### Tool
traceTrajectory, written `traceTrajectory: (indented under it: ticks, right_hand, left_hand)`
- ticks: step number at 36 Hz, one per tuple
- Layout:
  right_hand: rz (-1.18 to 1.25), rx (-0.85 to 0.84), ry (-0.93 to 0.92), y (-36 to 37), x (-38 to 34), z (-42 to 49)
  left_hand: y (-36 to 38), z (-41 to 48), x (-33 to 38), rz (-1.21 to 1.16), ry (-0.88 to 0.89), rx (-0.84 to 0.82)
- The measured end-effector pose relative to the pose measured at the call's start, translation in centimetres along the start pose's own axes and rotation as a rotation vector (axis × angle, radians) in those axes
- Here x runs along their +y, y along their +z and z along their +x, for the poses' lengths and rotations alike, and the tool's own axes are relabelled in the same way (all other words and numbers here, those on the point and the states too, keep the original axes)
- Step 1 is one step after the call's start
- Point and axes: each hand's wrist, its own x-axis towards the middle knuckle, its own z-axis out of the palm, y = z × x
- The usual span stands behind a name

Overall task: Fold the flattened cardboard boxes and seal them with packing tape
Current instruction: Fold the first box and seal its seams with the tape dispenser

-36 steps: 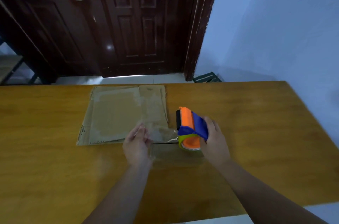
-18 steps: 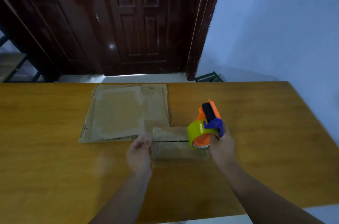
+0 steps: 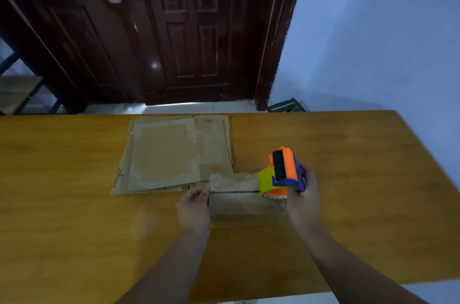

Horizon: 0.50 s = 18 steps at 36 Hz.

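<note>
Head view: a small cardboard box (image 3: 245,206) lies on the desk (image 3: 74,216), directly between the two hands.
Seam axis: the dark seam on top of the box runs from left to right, so its long axis goes from one hand toward the other.
Left hand (image 3: 193,207): it is at the left end of the box. Its fingers (image 3: 202,195) are curled and seem to pinch the left edge there. I cannot tell if clear tape is also under them.
Right hand (image 3: 302,195): it is at the right end and is closed around the tape dispenser (image 3: 282,174), whose yellow-green roll stands on the right end of the seam.
Key relation: the dispenser is already at the far right of the seam, so I judge the coming move goes rightward, over the right edge.
Nearer hand: the right one does the taping and the left one only holds the box.
Flattened boxes (image 3: 171,154): they lie flat behind the small box, touching or nearly touching its far left corner, and are not folded yet.
</note>
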Motion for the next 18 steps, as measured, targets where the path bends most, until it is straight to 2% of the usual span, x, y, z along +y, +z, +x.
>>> traceTrajectory:
  ticks: [8,18]
  right_hand:
    - [0.005,-0.009,-0.026,-0.1,-0.7,-0.4]
    - [-0.136,-0.049,-0.112,0.0,-0.7,-0.3]
  left_hand:
    - [0.0,0.4,-1.0,-0.052,-0.091,0.029]
    - [-0.9,1.2,-1.5,-0.115,-0.154,0.035]
